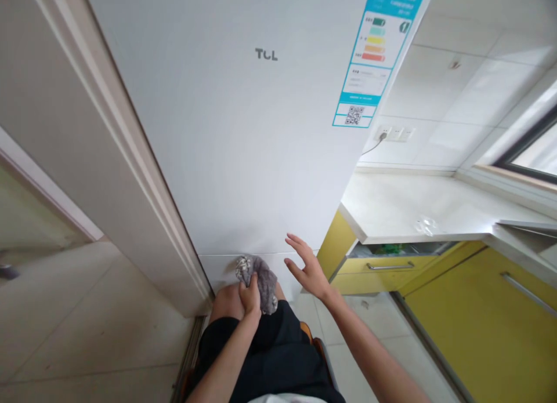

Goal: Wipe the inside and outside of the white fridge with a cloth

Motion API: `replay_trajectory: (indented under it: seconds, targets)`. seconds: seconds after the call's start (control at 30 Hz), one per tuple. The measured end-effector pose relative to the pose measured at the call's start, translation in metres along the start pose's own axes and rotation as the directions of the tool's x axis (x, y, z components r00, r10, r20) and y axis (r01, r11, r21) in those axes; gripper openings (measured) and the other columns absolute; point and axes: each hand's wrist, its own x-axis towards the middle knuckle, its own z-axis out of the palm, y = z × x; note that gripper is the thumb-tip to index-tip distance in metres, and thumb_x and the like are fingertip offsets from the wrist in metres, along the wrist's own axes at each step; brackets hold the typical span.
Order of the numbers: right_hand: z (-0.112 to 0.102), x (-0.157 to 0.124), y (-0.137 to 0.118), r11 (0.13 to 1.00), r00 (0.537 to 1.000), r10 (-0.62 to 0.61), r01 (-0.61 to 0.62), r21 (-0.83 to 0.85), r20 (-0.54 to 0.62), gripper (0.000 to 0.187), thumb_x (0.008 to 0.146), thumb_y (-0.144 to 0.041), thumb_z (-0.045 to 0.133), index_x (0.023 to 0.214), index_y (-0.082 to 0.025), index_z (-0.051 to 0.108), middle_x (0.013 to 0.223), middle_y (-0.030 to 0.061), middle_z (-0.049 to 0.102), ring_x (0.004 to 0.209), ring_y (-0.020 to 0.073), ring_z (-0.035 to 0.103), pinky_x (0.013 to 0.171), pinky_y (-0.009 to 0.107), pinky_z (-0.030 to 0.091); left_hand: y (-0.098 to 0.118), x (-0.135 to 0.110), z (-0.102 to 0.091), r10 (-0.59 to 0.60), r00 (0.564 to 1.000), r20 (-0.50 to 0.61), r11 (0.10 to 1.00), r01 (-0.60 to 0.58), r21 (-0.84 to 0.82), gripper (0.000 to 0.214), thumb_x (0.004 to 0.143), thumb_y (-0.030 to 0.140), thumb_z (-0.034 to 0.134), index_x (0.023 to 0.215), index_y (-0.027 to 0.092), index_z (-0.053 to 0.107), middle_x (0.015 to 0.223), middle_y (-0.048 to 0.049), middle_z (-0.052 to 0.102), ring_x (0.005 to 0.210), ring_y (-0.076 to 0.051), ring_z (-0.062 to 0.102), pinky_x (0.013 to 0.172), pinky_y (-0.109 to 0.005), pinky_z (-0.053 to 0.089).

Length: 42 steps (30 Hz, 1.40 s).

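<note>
My left hand (250, 298) is closed round a bunched grey cloth (265, 278) with pale patterned edges, held just above my lap. My right hand (308, 271) is raised with its fingers apart and nothing in it, close to the lower front of a white refrigerator (226, 148). The refrigerator carries a TCL mark and, at its upper right, a blue and white energy label (365, 78). A seam crosses its front near the cloth. Part of the cloth is hidden under my left fingers.
A white door frame (122, 130) stands close on the left. To the right are a white countertop (400, 200), a yellow drawer (387, 265) slightly open and a yellow cabinet door (487, 316). A plug sits in a wall socket (394, 134). I sit on a chair (321, 351).
</note>
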Motion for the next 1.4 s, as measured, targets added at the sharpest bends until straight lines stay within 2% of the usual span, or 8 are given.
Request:
replay_trajectory:
  seconds: [0.2, 0.33, 0.53, 0.8, 0.9, 1.0, 1.2, 1.4]
  targets:
    - [-0.024, -0.05, -0.039, 0.993, 0.973, -0.032, 0.058, 0.107, -0.228, 0.033, 0.098, -0.011, 0.051, 0.121, -0.028, 0.068, 0.12, 0.0059, 0.073, 0.114, 0.0162, 0.068, 0.098, 0.033, 0.057, 0.011, -0.066, 0.074, 0.25, 0.946, -0.207, 0.968, -0.25, 0.027, 0.045, 0.088, 0.053, 0.066, 0.115, 0.016, 0.064, 0.127, -0.0151, 0.069, 0.119, -0.028, 0.065, 0.103, -0.04, 0.049]
    - [-0.037, -0.055, -0.054, 0.99, 0.981, -0.137, 0.139, 0.0, -0.135, 0.051, 0.095, -0.008, 0.052, 0.14, -0.03, 0.059, 0.135, 0.0078, 0.067, 0.128, 0.0186, 0.061, 0.108, 0.038, 0.053, 0.04, -0.111, 0.115, 0.326, 0.938, -0.115, 0.94, -0.335, -0.069, 0.052, 0.085, 0.06, 0.068, 0.114, 0.017, 0.063, 0.118, -0.0141, 0.072, 0.107, -0.026, 0.07, 0.094, -0.039, 0.054]
    - [-0.056, -0.043, -0.061, 0.996, 0.973, 0.065, -0.077, -0.045, -0.221, 0.06, 0.097, -0.026, 0.059, 0.154, -0.026, 0.043, 0.151, 0.0125, 0.052, 0.142, 0.0246, 0.049, 0.116, 0.044, 0.046, 0.064, -0.149, 0.127, 0.328, 0.927, 0.181, 0.942, -0.307, -0.132, 0.066, 0.075, 0.057, 0.077, 0.126, 0.02, 0.06, 0.123, -0.0116, 0.071, 0.117, -0.028, 0.067, 0.099, -0.038, 0.054]
    - [-0.06, -0.024, -0.074, 0.945, 0.918, 0.284, -0.218, 0.245, -0.278, 0.05, 0.083, -0.047, 0.075, 0.123, -0.018, 0.069, 0.124, 0.0128, 0.069, 0.12, 0.0274, 0.064, 0.107, 0.044, 0.052, 0.085, -0.161, 0.114, 0.618, 0.53, 0.581, 0.735, -0.651, -0.188, 0.072, 0.092, 0.067, 0.05, 0.142, 0.015, 0.054, 0.149, -0.0177, 0.055, 0.141, -0.034, 0.048, 0.119, -0.047, 0.038]
    - [-0.064, -0.012, -0.068, 0.833, 0.822, 0.471, -0.295, 0.469, -0.32, 0.041, 0.081, -0.049, 0.077, 0.106, -0.017, 0.076, 0.103, 0.0099, 0.076, 0.103, 0.0254, 0.07, 0.099, 0.041, 0.056, 0.087, -0.172, 0.116, 0.62, 0.456, 0.638, 0.71, -0.672, -0.21, 0.074, 0.095, 0.066, 0.046, 0.15, 0.016, 0.046, 0.155, -0.0185, 0.049, 0.145, -0.034, 0.046, 0.12, -0.048, 0.036]
    - [-0.073, -0.003, -0.048, 0.78, 0.708, 0.561, -0.277, 0.561, -0.43, 0.043, 0.072, -0.045, 0.083, 0.104, -0.016, 0.076, 0.097, 0.0081, 0.078, 0.099, 0.0254, 0.071, 0.097, 0.041, 0.056, 0.087, -0.179, 0.12, 0.571, 0.468, 0.675, 0.763, -0.606, -0.226, 0.073, 0.099, 0.061, 0.044, 0.158, 0.019, 0.033, 0.159, -0.0184, 0.045, 0.149, -0.032, 0.041, 0.123, -0.049, 0.033]
    - [-0.111, 0.003, 0.02, 0.882, 0.746, 0.445, -0.268, 0.388, -0.496, 0.036, 0.062, -0.041, 0.077, 0.09, -0.018, 0.077, 0.089, 0.007, 0.078, 0.086, 0.0237, 0.069, 0.08, 0.036, 0.057, 0.082, -0.178, 0.107, 0.468, 0.537, 0.702, 0.82, -0.559, -0.119, 0.057, 0.102, 0.042, 0.051, 0.154, 0.026, 0.033, 0.153, -0.0166, 0.053, 0.134, -0.026, 0.059, 0.113, -0.046, 0.047]
    - [-0.197, 0.035, 0.092, 0.877, 0.702, 0.307, -0.471, -0.094, -0.643, 0.043, 0.077, -0.043, 0.063, 0.105, -0.012, 0.073, 0.101, 0.0127, 0.075, 0.095, 0.0298, 0.066, 0.085, 0.042, 0.055, 0.057, -0.16, 0.06, 0.299, 0.647, 0.701, 0.737, -0.624, 0.261, 0.039, 0.099, 0.046, 0.055, 0.13, 0.022, 0.06, 0.127, -0.0133, 0.071, 0.108, -0.023, 0.072, 0.097, -0.039, 0.057]
